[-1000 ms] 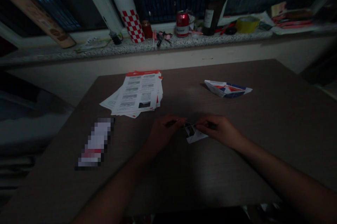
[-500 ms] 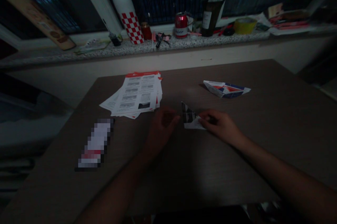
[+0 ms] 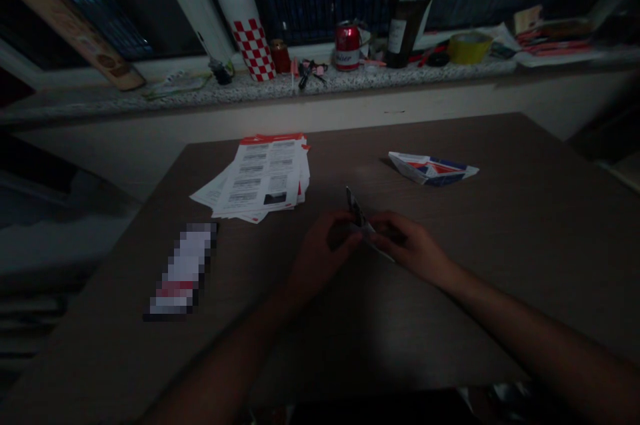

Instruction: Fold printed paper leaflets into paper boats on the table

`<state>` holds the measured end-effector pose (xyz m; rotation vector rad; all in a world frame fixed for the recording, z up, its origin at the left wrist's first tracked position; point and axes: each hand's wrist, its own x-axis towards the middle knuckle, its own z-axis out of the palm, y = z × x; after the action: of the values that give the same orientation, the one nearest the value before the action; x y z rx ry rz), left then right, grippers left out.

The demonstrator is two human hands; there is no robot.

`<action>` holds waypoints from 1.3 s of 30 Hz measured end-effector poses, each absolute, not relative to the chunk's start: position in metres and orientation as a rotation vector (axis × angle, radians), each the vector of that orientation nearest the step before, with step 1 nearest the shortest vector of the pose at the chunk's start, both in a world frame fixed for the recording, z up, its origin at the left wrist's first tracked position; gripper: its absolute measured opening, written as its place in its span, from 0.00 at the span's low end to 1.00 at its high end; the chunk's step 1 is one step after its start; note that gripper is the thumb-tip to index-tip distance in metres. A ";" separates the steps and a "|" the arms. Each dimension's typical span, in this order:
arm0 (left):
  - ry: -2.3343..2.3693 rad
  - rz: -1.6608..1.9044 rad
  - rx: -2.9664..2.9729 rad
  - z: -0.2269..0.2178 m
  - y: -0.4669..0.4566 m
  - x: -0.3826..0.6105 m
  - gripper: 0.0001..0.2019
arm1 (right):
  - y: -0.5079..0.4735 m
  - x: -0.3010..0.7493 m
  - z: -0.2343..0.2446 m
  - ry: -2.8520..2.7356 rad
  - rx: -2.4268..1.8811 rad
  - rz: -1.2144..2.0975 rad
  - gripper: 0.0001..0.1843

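A small folded paper [image 3: 356,210], dark and white with print, is held up over the table between my two hands. My left hand [image 3: 325,242] pinches its left side with thumb and fingers. On the other side, my right hand [image 3: 413,238] grips it near the lower right. The paper is turned nearly edge-on, and the fingers cover part of it. Beyond my right hand lies a folded paper boat [image 3: 434,169] in white, blue and red. To the left of my hands rests a stack of printed sheets [image 3: 260,175] with red top edges.
A phone [image 3: 183,270], its screen blurred out, lies at the left on the brown table [image 3: 500,225]. Along the stone windowsill [image 3: 200,102] stand a checkered bottle [image 3: 253,45], a red can [image 3: 347,45], a dark bottle [image 3: 400,35] and a yellow tape roll [image 3: 470,47].
My left hand has moved right and taken hold of the folded paper. The paper has turned from facing me to nearly edge-on. My right hand has shifted slightly left.
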<state>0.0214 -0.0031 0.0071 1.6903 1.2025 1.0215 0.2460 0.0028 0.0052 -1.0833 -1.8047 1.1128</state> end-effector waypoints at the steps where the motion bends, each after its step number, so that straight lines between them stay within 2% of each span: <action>1: 1.202 1.021 1.658 0.007 -0.004 0.022 0.14 | 0.002 0.246 0.005 -1.800 -1.061 1.140 0.15; 7: 1.144 1.006 1.565 0.004 -0.005 0.024 0.19 | 0.001 0.243 0.003 -1.747 -1.026 1.268 0.13; 19: 1.116 1.006 1.554 0.006 -0.004 0.025 0.16 | 0.001 0.241 0.000 -1.653 -1.000 1.355 0.20; 29: 1.072 1.033 1.396 -0.003 -0.004 0.026 0.29 | -0.001 0.239 0.001 -1.668 -0.974 1.403 0.22; 39: 1.129 1.036 1.499 0.006 -0.002 0.024 0.20 | 0.000 0.240 0.004 -1.697 -1.001 1.371 0.22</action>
<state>0.0240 -0.0016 0.0055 1.4986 1.1295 1.0362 0.2401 -0.0004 0.0037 -1.0009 -1.6970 1.3713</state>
